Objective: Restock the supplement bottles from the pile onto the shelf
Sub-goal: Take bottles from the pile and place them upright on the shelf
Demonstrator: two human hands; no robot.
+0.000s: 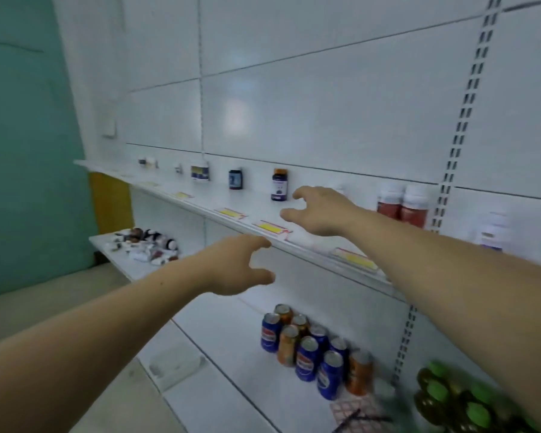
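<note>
Now we've got both hands out and holding nothing: the left hand (238,267) hangs spread below the shelf (294,242) lip, the right hand (319,210) reaches over the shelf, fingers apart, so each grip is open. The bottles (279,185) up there stand spaced, labels forward, above the price tags (270,228). The pile (146,245) waits on the lower ledge, far left, well apart from us, so we'd say that's the next reach.
</note>
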